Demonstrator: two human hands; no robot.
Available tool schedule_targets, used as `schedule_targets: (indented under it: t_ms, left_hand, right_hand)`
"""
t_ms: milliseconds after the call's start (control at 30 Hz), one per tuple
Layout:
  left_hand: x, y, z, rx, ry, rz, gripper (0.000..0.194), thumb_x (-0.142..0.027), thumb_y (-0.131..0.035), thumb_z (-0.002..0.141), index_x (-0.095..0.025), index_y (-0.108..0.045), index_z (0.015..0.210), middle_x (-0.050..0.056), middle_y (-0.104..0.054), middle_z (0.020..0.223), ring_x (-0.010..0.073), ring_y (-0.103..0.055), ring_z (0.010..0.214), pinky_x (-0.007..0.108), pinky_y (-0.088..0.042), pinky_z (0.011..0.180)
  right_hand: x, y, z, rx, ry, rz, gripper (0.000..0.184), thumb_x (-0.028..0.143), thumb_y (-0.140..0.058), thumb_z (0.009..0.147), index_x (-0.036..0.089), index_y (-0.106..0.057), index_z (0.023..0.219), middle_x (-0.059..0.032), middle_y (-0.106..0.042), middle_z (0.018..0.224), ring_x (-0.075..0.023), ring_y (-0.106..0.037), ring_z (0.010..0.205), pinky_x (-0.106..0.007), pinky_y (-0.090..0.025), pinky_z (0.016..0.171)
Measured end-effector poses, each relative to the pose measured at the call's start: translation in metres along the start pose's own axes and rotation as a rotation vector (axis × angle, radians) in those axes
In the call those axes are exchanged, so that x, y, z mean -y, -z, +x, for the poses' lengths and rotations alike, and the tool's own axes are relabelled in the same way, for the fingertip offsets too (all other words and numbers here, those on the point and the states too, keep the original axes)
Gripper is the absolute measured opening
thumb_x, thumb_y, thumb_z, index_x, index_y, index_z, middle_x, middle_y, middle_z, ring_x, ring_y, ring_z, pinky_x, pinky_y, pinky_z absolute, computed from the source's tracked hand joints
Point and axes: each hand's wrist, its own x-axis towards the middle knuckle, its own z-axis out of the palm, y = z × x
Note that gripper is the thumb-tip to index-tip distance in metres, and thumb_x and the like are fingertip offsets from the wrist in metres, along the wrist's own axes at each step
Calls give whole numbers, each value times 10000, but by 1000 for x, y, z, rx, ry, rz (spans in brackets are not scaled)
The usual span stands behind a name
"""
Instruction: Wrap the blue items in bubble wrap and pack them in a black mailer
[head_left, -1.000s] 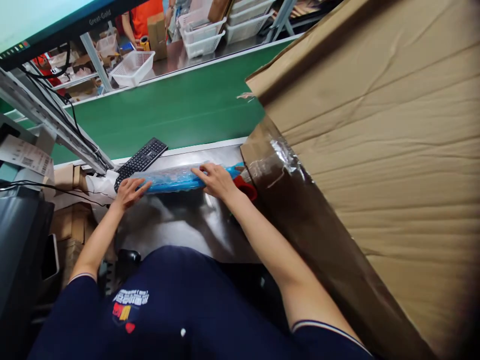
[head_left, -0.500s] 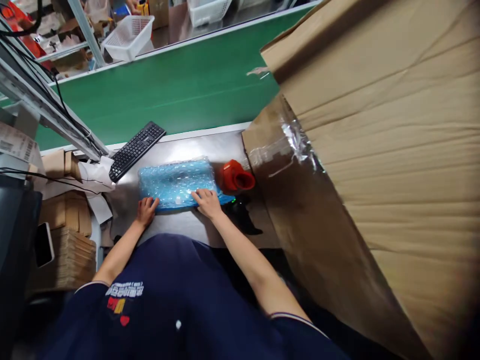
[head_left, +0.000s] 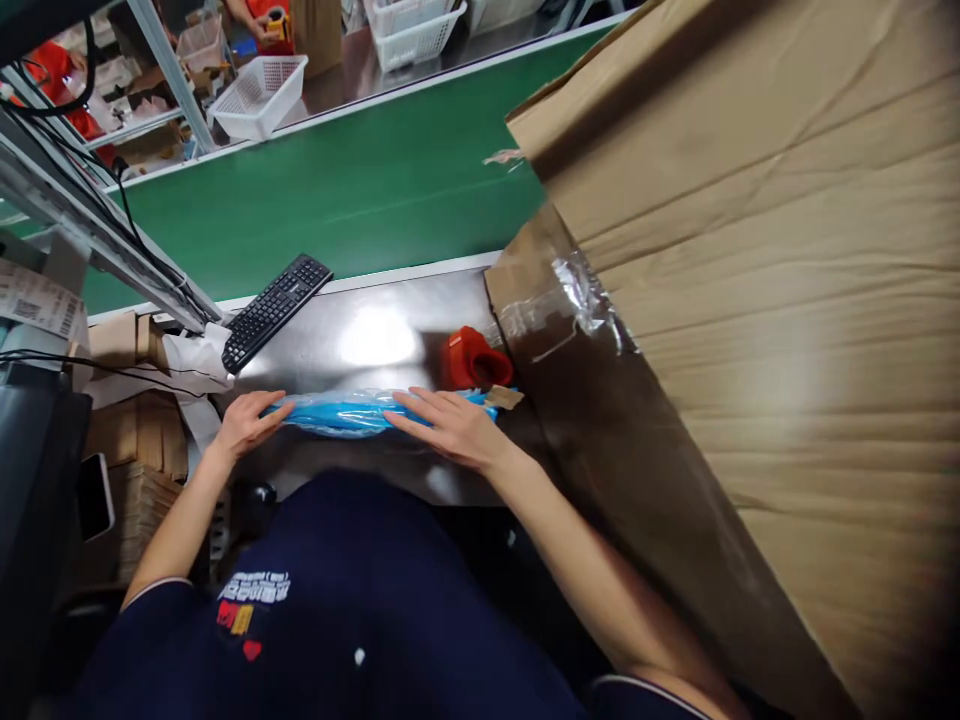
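A blue package in clear plastic wrap (head_left: 341,412) is held nearly edge-on above the front of the metal table, so only a narrow strip of it shows. My left hand (head_left: 251,420) grips its left end, thumb and fingers on opposite sides. Toward the right end, my right hand (head_left: 454,425) is closed over it, fingers along the top. A small piece of brown cardboard or tape (head_left: 504,397) shows at that right end. Just behind stands a red-orange tape dispenser or similar holder (head_left: 476,358), apart from my fingers. The package's underside is hidden.
A black keyboard (head_left: 276,310) lies at the table's back left. Beyond runs a green conveyor belt (head_left: 360,205). A large cardboard box (head_left: 615,430) walls off the right side. Flat cartons (head_left: 146,430) and a phone (head_left: 95,497) are at left. Another person's hand (head_left: 262,30) shows far back.
The package lay flat with my hands resting on it; now it is tilted up edge-on, nearer my body, with both hands gripping it. My left hand moved left, my right hand right.
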Motion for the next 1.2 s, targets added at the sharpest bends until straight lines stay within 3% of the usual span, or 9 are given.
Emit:
schedule_targets:
  t_ms: [167, 333, 467, 533, 600, 700, 867, 1033, 1200]
  left_hand:
    - [-9, -2, -6, 35, -59, 46, 284, -271, -593, 1008, -255, -708, 1267, 81, -770, 1210, 226, -731, 1058, 355, -584, 851]
    - [-20, -3, -17, 94, -6, -74, 263, -229, -588, 998, -252, -717, 1227, 57, -792, 1146, 229, -741, 1075, 381, -606, 883]
    - [-32, 2, -28, 125, -10, -189, 315, -266, -622, 987, -263, -685, 1296, 61, -770, 1224, 246, -730, 1115, 399, -604, 918]
    - [-36, 7, -33, 143, 148, -307, 467, -409, -691, 943, -257, -635, 1382, 106, -707, 1351, 282, -697, 1190, 438, -588, 969]
    - [-36, 12, -37, 125, 455, -442, 653, -534, -683, 920, -235, -544, 1485, 159, -616, 1466, 310, -660, 1242, 487, -561, 1009]
    - [-31, 19, -40, 179, 869, -715, 619, -571, -608, 949, -231, -570, 1464, 153, -613, 1469, 306, -622, 1282, 499, -526, 1047]
    - [-28, 23, -38, 367, 1070, -1129, 561, -518, -742, 854, -177, -687, 1296, 141, -724, 1273, 277, -683, 1153, 393, -564, 952]
    - [-45, 20, -32, 291, 975, -957, 313, -410, -686, 918, -172, -760, 1108, 87, -753, 1003, 207, -699, 914, 322, -569, 799]
    - [-65, 7, -30, 78, 781, -632, 236, -314, -557, 1011, -195, -758, 1050, 50, -714, 871, 176, -663, 803, 323, -559, 754]
  right_hand:
    - [18, -3, -15, 62, -73, 111, 456, 125, -463, 996, 273, -645, 1387, -46, -713, 1330, -266, -635, 1247, -372, -524, 906]
    - [32, -13, -29, -75, -129, 217, 460, 121, -471, 995, 268, -635, 1398, -54, -751, 1251, -266, -646, 1257, -407, -553, 924]
    - [43, -8, -42, -71, -141, 192, 413, 98, -521, 982, 268, -682, 1322, -19, -745, 1264, -250, -635, 1297, -402, -567, 996]
    - [49, -1, -48, -64, -129, 183, 397, 92, -532, 977, 287, -707, 1275, -5, -739, 1275, -237, -624, 1315, -386, -563, 1026]
    - [54, 5, -51, -96, -95, 182, 365, 89, -552, 967, 272, -728, 1229, -9, -738, 1280, -244, -611, 1332, -376, -560, 1033]
    - [58, 10, -52, -119, -58, 208, 331, 90, -555, 965, 219, -726, 1216, -29, -734, 1292, -274, -593, 1350, -394, -555, 1027]
    - [61, 15, -49, -65, -49, 265, 402, 113, -552, 956, 219, -667, 1327, -58, -726, 1308, -272, -615, 1316, -398, -542, 1020]
    - [69, 31, -37, 124, -207, 273, 639, 165, -560, 904, 312, -500, 1522, -137, -682, 1358, -286, -693, 1141, -433, -575, 931]
    - [87, 39, 8, 363, -269, 408, 825, 192, -588, 768, 235, -414, 1573, -188, -551, 1505, -449, -497, 1391, -748, -386, 1109]
